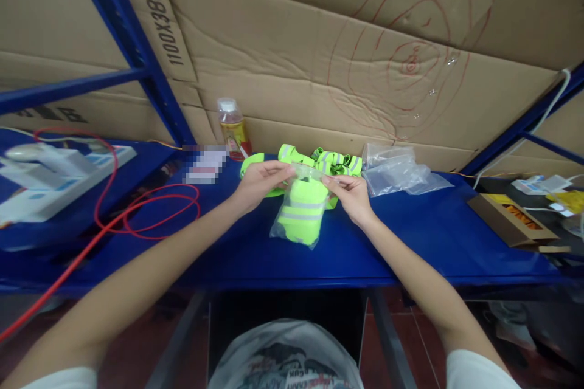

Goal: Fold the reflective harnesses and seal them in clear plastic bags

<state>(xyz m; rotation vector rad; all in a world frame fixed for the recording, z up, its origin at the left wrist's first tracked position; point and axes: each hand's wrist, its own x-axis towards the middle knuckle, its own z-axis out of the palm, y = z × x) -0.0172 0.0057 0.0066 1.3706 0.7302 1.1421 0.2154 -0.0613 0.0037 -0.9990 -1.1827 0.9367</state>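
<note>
While pinched at its mouth, bagged vest (302, 214) between left hand (258, 183), right hand (350, 196)

I count one bagged vest (302, 213), one bottle (232, 127) and one cardboard box (511, 219). Two hands, the left (260, 182) and the right (351, 194). One stack of clear bags (396, 173).

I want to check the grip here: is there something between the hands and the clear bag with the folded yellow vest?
Nothing visible stands between them. The left hand and right hand both pinch the top edge of the clear bag directly. The loose yellow vests and the spare bags lie behind it on the blue shelf.
</note>
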